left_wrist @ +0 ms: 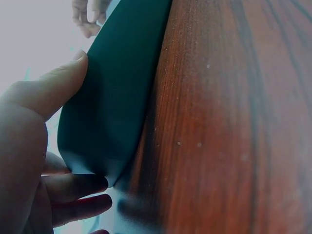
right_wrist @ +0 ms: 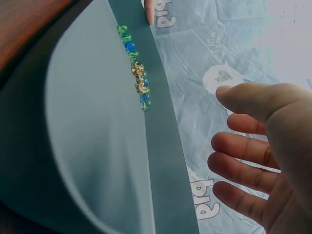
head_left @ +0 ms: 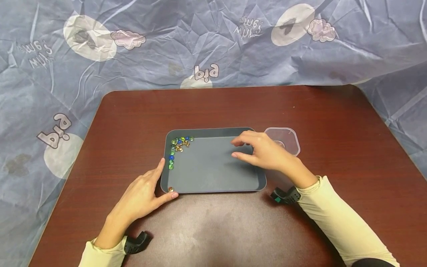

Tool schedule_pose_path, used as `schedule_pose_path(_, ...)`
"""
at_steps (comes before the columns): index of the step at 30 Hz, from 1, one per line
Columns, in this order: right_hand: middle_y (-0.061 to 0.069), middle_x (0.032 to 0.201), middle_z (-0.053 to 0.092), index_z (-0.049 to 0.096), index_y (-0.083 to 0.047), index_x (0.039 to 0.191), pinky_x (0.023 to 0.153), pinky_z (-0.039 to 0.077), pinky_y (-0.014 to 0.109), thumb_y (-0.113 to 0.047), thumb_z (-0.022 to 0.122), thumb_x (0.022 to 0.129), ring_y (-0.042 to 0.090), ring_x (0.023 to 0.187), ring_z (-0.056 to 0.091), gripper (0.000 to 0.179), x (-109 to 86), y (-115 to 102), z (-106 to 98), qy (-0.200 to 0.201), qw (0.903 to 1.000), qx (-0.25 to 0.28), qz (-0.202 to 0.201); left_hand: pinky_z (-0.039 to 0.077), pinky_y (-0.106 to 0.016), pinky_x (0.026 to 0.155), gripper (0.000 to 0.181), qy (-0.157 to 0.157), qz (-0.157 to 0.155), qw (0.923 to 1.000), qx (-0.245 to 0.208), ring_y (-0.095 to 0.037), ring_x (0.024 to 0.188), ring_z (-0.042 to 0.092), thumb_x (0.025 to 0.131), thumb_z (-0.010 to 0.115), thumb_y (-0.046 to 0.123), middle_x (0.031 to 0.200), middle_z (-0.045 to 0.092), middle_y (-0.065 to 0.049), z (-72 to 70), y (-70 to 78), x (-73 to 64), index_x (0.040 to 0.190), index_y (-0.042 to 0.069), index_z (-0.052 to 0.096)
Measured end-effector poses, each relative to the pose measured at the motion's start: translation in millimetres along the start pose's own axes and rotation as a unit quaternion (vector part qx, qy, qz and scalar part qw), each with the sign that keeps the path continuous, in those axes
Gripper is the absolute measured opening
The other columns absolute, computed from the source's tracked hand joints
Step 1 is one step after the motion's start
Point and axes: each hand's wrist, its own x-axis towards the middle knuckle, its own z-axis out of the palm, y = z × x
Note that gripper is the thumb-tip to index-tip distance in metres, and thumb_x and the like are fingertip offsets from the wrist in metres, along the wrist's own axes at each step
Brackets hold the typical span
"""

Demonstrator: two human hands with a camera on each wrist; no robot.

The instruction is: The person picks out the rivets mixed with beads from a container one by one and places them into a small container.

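A grey rectangular tray [head_left: 217, 167] lies on the table. Green and blue glass marbles [head_left: 171, 157] line its left wall and far-left corner, with small shiny gold pieces [head_left: 180, 147] clustered beside them; their exact kind is too small to tell. One more gold-brown piece [head_left: 171, 189] sits in the near-left corner. My left hand [head_left: 141, 193] touches that corner from outside, index finger along the left side and thumb on the front rim [left_wrist: 87, 58]. Above the tray's right part hovers my right hand [head_left: 263, 150], fingers apart and slightly bent, holding nothing.
Right of the tray stands a clear plastic container [head_left: 290, 139], partly hidden behind my right hand. The dark red-brown wooden table [head_left: 333, 122] reaches back to a crumpled blue printed cloth [head_left: 213, 37]. Black straps [head_left: 286, 195] sit at both wrists.
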Motion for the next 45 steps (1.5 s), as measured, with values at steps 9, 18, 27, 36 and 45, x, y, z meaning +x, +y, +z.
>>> schedule_pose_path(9, 0.000, 0.088, 0.068, 0.072, -0.004, 0.094, 0.073, 0.053, 0.035, -0.010, 0.082, 0.080, 0.016, 0.082, 0.063, 0.019, 7.9, -1, 0, 0.004, 0.9999, 0.002, -0.009, 0.046, -0.052, 0.095, 0.104, 0.003, 0.000, 1.0000, 0.004, -0.036, 0.119, 0.058, 0.081, 0.076, 0.053, 0.133, 0.058, -0.024, 0.3, 0.5, 0.8, 0.154, -0.003, 0.027)
schedule_pose_path(18, 0.004, 0.091, 0.069, 0.071, -0.003, 0.097, 0.074, 0.054, 0.035, -0.011, 0.081, 0.082, 0.019, 0.082, 0.065, 0.019, 16.6, -4, 3, -0.005, 0.9999, 0.013, -0.002, 0.047, -0.052, 0.094, 0.104, 0.004, -0.001, 1.0000, 0.007, -0.035, 0.118, 0.059, 0.082, 0.076, 0.053, 0.132, 0.059, -0.024, 1.5, -0.6, 0.2, 0.154, -0.003, 0.027)
schedule_pose_path(27, 0.003, 0.091, 0.068, 0.070, -0.004, 0.097, 0.075, 0.054, 0.034, -0.012, 0.080, 0.084, 0.017, 0.083, 0.065, 0.018, 25.4, -5, 7, -0.010, 0.9995, 0.029, 0.008, 0.047, -0.052, 0.095, 0.104, 0.011, 0.005, 0.9999, 0.008, -0.034, 0.117, 0.059, 0.081, 0.076, 0.053, 0.131, 0.060, -0.023, 2.2, -1.0, 0.5, 0.153, -0.004, 0.028)
schedule_pose_path(36, 0.003, 0.090, 0.068, 0.070, -0.004, 0.097, 0.073, 0.054, 0.040, -0.012, 0.079, 0.084, 0.022, 0.082, 0.066, 0.018, 33.0, -5, 13, -0.013, 0.9990, 0.042, 0.011, 0.049, -0.050, 0.092, 0.104, 0.019, 0.011, 0.9997, 0.011, -0.033, 0.112, 0.062, 0.080, 0.077, 0.052, 0.127, 0.062, -0.023, 3.7, -1.5, -0.5, 0.153, -0.004, 0.028)
schedule_pose_path(45, 0.003, 0.091, 0.068, 0.070, -0.005, 0.099, 0.076, 0.054, 0.038, -0.014, 0.077, 0.087, 0.016, 0.085, 0.064, 0.017, 41.3, -7, 21, -0.031, 0.9988, 0.031, 0.020, 0.049, -0.051, 0.091, 0.103, 0.013, 0.005, 0.9998, 0.012, -0.034, 0.112, 0.062, 0.081, 0.076, 0.053, 0.129, 0.061, -0.024, 3.9, -0.6, -0.6, 0.153, -0.004, 0.028)
